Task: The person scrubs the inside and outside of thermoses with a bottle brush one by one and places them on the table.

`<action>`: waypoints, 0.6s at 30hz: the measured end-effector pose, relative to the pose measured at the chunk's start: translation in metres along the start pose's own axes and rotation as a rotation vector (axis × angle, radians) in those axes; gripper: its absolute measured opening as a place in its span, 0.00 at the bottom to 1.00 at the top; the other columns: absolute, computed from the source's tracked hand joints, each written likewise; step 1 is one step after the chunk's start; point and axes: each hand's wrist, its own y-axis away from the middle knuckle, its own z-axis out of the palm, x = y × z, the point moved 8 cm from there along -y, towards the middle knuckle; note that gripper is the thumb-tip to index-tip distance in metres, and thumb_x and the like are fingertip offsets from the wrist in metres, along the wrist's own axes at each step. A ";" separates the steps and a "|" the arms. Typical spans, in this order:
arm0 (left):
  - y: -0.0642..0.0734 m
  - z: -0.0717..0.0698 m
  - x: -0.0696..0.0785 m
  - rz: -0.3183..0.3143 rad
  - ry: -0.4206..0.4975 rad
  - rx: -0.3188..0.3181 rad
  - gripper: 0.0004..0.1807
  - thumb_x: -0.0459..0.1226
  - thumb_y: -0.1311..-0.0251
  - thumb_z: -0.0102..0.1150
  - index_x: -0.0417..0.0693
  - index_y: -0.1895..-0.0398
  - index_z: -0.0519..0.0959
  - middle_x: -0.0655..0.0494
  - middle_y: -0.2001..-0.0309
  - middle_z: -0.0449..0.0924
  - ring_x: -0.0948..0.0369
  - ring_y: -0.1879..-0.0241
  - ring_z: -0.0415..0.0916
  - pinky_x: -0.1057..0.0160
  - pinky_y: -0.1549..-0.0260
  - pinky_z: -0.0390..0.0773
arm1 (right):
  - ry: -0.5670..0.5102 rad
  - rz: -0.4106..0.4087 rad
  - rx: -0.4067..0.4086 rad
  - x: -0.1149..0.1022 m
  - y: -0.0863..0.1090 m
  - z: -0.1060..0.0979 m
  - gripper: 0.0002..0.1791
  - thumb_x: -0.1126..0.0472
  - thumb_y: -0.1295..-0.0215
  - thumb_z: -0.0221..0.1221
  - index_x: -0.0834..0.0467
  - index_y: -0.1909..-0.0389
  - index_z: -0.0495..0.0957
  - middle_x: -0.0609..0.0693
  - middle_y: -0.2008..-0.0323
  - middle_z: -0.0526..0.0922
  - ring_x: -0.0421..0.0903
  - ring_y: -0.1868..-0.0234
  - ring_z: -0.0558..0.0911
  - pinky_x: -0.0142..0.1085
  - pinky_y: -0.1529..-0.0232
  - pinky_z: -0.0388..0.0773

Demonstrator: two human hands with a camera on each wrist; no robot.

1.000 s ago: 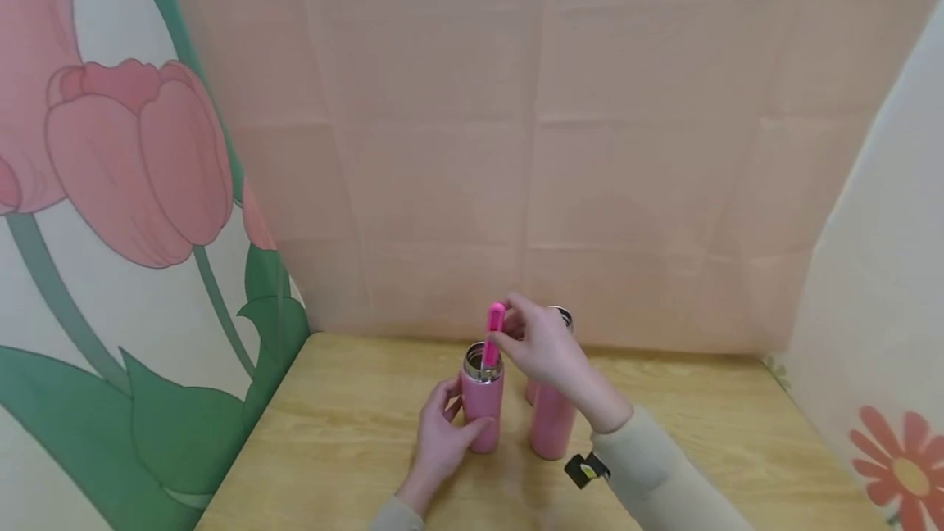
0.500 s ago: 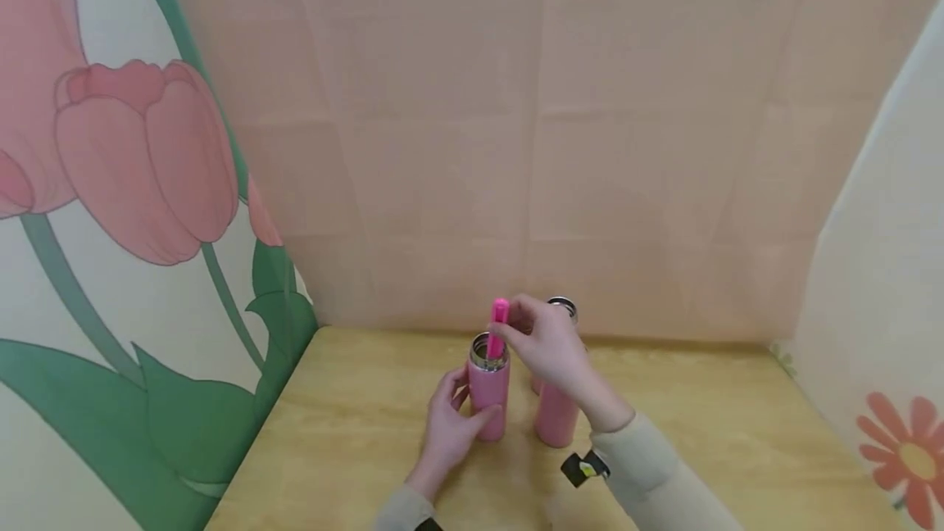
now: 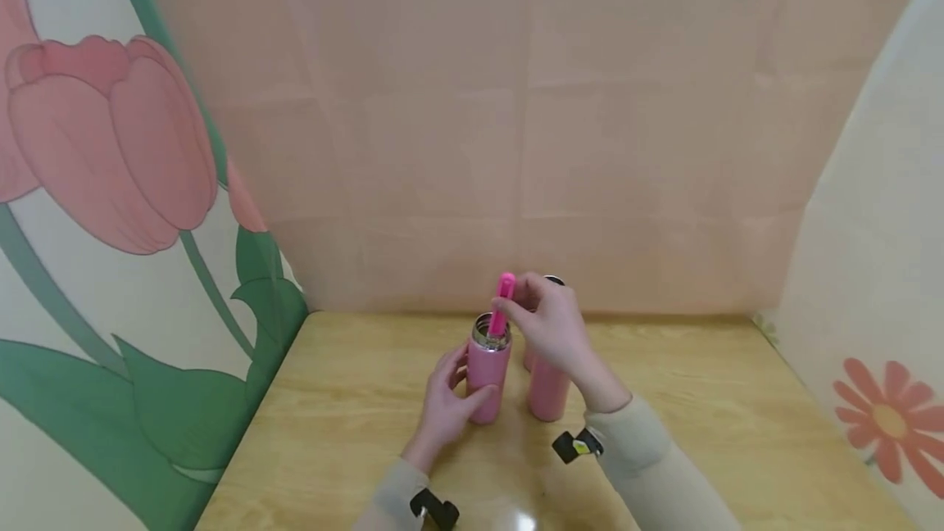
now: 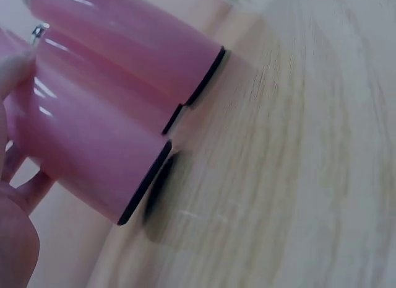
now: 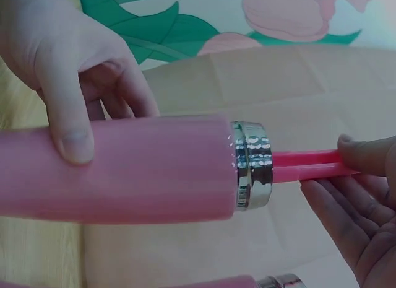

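Note:
My left hand (image 3: 450, 404) holds a pink steel-necked thermos bottle (image 3: 484, 383) round its body, thumb across the near side. The bottle leans slightly right at the top, its silver mouth (image 5: 253, 164) uncapped. In the left wrist view a thin dark gap shows between its black base (image 4: 145, 184) and the table. My right hand (image 3: 549, 322) pinches a bright pink plastic handle (image 3: 503, 306) between thumb and fingers. The handle's lower end is inside the bottle mouth, so what it carries is hidden.
A second pink bottle (image 3: 549, 390) stands uncapped just right of the held one, partly behind my right forearm. Another pink bottle (image 3: 528, 359) shows a sliver between them. Below is a wood-grain table (image 3: 354, 400); a beige cloth (image 3: 413, 187) hangs behind it.
The held bottle's top has tipped a little to the right. My right hand keeps its pinch on the pink handle at the mouth. The whole view has shifted slightly with the head.

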 end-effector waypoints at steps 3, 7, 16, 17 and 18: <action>0.001 -0.002 0.007 0.023 -0.048 -0.047 0.43 0.40 0.39 0.80 0.64 0.21 0.71 0.62 0.34 0.78 0.55 0.39 0.79 0.51 0.38 0.81 | -0.017 0.000 0.033 0.001 0.002 -0.005 0.06 0.60 0.32 0.74 0.56 0.60 0.86 0.45 0.68 0.89 0.44 0.68 0.87 0.37 0.65 0.86; 0.006 -0.007 0.014 0.057 -0.074 -0.060 0.44 0.40 0.40 0.81 0.58 0.21 0.72 0.60 0.36 0.80 0.56 0.41 0.80 0.51 0.38 0.82 | -0.067 -0.006 0.079 0.003 0.006 -0.010 0.10 0.61 0.32 0.74 0.56 0.54 0.85 0.47 0.68 0.90 0.44 0.69 0.88 0.34 0.66 0.85; 0.012 -0.019 0.029 0.066 -0.080 -0.087 0.43 0.36 0.45 0.84 0.51 0.24 0.76 0.56 0.37 0.82 0.53 0.38 0.80 0.49 0.35 0.79 | -0.243 0.025 0.161 0.006 0.031 -0.021 0.09 0.62 0.33 0.75 0.57 0.58 0.84 0.52 0.69 0.89 0.48 0.75 0.84 0.31 0.78 0.79; 0.012 -0.020 0.030 0.060 -0.082 -0.093 0.43 0.37 0.45 0.84 0.52 0.24 0.76 0.56 0.37 0.82 0.53 0.37 0.80 0.49 0.35 0.79 | -0.257 0.025 0.177 0.006 0.034 -0.023 0.09 0.63 0.33 0.75 0.58 0.58 0.84 0.53 0.68 0.89 0.48 0.75 0.83 0.31 0.77 0.80; 0.013 -0.022 0.031 0.051 -0.084 -0.099 0.43 0.37 0.45 0.84 0.53 0.24 0.76 0.57 0.36 0.82 0.53 0.36 0.79 0.49 0.34 0.78 | -0.267 0.029 0.191 0.007 0.037 -0.024 0.09 0.64 0.34 0.75 0.59 0.59 0.84 0.53 0.68 0.89 0.48 0.74 0.84 0.31 0.75 0.82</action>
